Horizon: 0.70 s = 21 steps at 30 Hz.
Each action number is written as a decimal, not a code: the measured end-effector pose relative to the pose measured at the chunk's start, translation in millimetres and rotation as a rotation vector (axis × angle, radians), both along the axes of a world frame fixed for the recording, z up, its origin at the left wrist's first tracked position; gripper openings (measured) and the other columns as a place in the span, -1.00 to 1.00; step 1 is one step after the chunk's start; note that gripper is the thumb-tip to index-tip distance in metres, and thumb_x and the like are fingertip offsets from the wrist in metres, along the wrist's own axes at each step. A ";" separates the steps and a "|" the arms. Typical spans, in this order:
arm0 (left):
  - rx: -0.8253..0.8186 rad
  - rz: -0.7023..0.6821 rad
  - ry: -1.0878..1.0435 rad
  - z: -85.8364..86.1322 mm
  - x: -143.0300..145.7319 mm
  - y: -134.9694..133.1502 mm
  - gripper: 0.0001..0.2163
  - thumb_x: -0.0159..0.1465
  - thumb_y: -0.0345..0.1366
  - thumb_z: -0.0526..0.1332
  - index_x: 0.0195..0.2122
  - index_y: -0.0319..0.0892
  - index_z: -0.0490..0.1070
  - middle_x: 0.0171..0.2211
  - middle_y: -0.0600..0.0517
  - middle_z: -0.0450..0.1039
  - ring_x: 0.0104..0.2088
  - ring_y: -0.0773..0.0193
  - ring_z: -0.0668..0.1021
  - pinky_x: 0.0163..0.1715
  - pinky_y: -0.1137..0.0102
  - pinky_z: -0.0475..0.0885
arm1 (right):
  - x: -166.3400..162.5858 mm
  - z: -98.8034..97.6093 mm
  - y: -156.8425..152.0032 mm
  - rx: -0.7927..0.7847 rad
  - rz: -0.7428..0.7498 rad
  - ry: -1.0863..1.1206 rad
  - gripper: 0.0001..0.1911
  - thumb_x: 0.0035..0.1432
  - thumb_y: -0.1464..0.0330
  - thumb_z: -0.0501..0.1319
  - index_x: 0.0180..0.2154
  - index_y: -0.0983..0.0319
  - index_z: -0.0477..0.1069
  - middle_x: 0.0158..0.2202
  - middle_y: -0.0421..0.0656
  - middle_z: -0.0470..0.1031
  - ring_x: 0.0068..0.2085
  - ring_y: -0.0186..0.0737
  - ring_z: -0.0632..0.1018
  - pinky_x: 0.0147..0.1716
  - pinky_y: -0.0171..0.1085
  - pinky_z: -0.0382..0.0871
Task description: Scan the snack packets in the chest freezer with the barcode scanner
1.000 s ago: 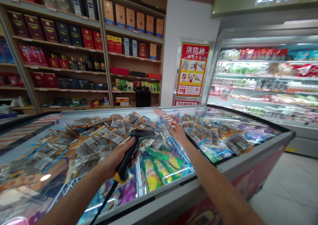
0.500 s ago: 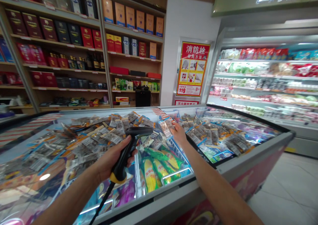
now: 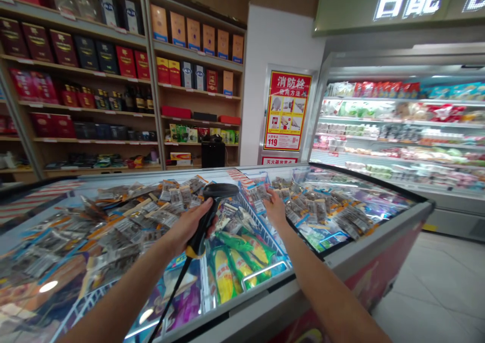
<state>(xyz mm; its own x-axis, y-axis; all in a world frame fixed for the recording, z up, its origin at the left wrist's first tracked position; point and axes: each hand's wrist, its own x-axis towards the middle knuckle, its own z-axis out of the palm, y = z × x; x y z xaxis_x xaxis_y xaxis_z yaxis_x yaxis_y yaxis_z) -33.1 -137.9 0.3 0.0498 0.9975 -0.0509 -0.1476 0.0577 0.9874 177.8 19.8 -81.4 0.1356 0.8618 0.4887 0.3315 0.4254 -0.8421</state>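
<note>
My left hand (image 3: 197,224) is wrapped round the handle of a black barcode scanner (image 3: 222,190), whose head points to the right. Its black cable runs down from the yellow-trimmed grip. My right hand (image 3: 275,206) pinches a small snack packet (image 3: 259,194) by its right side, with a printed label facing me. The packet is held above the freezer, in front of the scanner head. Many similar packets (image 3: 132,227) lie spread over the glass to the left, and more packets (image 3: 320,206) lie to the right. Bagged corn cobs (image 3: 225,275) rest in a wire basket below my hands.
The chest freezer's front edge (image 3: 242,310) crosses below my forearms. Behind it stand shelves (image 3: 129,72) of boxed bottles and a wall sign (image 3: 288,110). A lit refrigerated display (image 3: 397,123) is on the right, with tiled floor (image 3: 424,282) before it.
My left hand has brought the scanner slightly up and right, closer to the packet. The packet has tilted in my right hand. The whole view has shifted a little.
</note>
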 end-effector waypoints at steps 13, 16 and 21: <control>-0.058 -0.097 -0.130 -15.0 3.9 -6.3 -0.70 0.05 -0.04 0.16 -0.45 -0.22 0.30 -0.60 0.07 0.36 -0.69 0.45 0.35 -0.72 0.55 0.22 | 6.0 -9.4 9.5 0.040 -0.037 0.014 -0.56 -0.05 0.43 0.02 -0.05 0.26 0.24 -0.09 -0.08 0.43 -0.07 -0.20 0.44 -0.10 -0.18 0.29; -0.070 -0.105 -0.148 -12.2 4.8 -9.1 -0.71 0.06 -0.06 0.16 -0.42 -0.22 0.29 -0.60 0.07 0.36 -0.70 0.45 0.34 -0.73 0.55 0.22 | 4.9 -7.5 7.7 0.050 -0.013 0.054 -0.56 -0.05 0.42 0.03 -0.05 0.27 0.25 -0.07 -0.06 0.41 -0.06 -0.19 0.42 -0.07 -0.16 0.26; -0.032 -0.034 -0.065 -13.6 3.2 -9.2 -0.71 0.04 -0.06 0.17 -0.46 -0.22 0.30 -0.63 0.08 0.34 -0.70 0.43 0.35 -0.74 0.53 0.22 | -1.0 -6.5 4.7 0.022 -0.003 0.076 -0.55 -0.07 0.42 0.02 -0.06 0.27 0.26 -0.10 -0.09 0.43 -0.08 -0.21 0.44 -0.08 -0.19 0.27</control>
<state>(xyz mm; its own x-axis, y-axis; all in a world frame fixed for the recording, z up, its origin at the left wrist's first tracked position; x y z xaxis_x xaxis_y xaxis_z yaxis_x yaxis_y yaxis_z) -29.8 -147.1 -13.3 0.0879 0.9930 -0.0784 -0.2092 0.0953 0.9732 176.8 24.4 -87.9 0.1759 0.8506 0.4955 0.2679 0.4430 -0.8555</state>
